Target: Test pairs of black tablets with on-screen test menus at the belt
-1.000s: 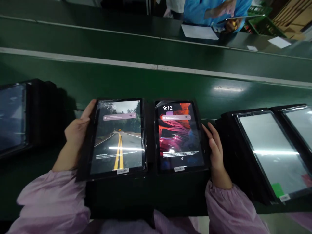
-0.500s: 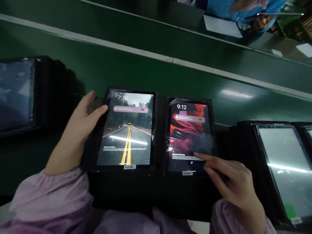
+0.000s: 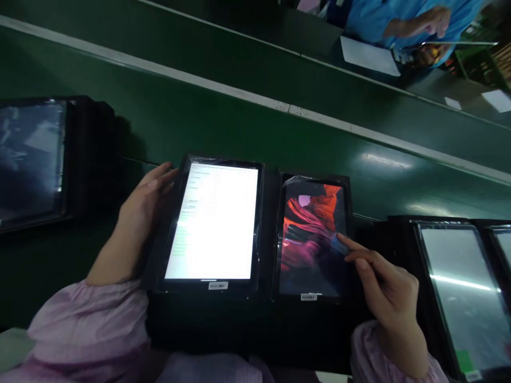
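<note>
Two tablets lie side by side before me on black bases. The left tablet (image 3: 215,223) shows a bright white page with small lines of text. My left hand (image 3: 146,199) rests against the left side of its base, fingers stretched toward the upper corner and partly hidden behind the edge. On the right tablet (image 3: 307,234) is a red and purple wallpaper. My right hand (image 3: 385,284) has its index finger extended onto the middle right of that screen, the thumb held apart below. Each tablet has a small white label on its lower edge.
Left of me stands a black stack with a tablet (image 3: 30,159) on top. At the right, more tablets (image 3: 465,292) with grey screens lie on black bases. A pale strip (image 3: 239,94) crosses the green table (image 3: 223,127). Across it, a person in blue (image 3: 371,21) works near a white sheet (image 3: 369,56).
The left screen went from a road lock screen to a white page. The right screen lost its clock and notification. My right index finger moved up the screen; my left thumb left the tablet's edge.
</note>
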### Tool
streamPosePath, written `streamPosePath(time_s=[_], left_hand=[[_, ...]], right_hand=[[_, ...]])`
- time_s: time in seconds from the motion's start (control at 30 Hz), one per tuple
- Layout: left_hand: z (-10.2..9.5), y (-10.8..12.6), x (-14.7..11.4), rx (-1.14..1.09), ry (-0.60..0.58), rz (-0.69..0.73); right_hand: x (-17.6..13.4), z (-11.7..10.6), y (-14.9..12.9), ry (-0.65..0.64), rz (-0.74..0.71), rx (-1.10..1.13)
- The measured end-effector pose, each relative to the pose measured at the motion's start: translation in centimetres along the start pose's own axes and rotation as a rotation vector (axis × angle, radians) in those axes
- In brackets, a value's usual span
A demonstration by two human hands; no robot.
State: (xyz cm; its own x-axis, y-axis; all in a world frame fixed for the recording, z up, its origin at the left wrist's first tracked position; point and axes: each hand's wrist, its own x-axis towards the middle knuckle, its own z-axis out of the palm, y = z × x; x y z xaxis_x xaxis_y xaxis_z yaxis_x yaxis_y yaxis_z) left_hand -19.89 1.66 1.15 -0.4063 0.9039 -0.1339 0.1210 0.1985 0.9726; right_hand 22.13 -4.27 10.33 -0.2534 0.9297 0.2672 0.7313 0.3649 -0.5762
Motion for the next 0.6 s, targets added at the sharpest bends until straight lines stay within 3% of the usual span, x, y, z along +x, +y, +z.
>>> streamPosePath(time_s=[0.13,0.3,0.5,0.6], left_hand=[[-1.3,1.2,-1.0,-0.024,-0.116,-0.073],[-2.7,3.2,-4.0,0.349,-0.415,-0.044],[-3.6,2.5,-5.3,0.650,-0.483,0.007],[-4.3,1.9,-5.7,0.813,-0.515,0.081]], right_hand=[[-0.5,0.4,-0.6,-0.008,-0.080,0.041],[-1.9,1.0,-2.1,-0.067,-0.176,0.124],[-4.1,1.1,-3.5,-0.135,-0.158,0.104],[-5.4,1.9,-3.0,-0.020,-0.061,0.004]])
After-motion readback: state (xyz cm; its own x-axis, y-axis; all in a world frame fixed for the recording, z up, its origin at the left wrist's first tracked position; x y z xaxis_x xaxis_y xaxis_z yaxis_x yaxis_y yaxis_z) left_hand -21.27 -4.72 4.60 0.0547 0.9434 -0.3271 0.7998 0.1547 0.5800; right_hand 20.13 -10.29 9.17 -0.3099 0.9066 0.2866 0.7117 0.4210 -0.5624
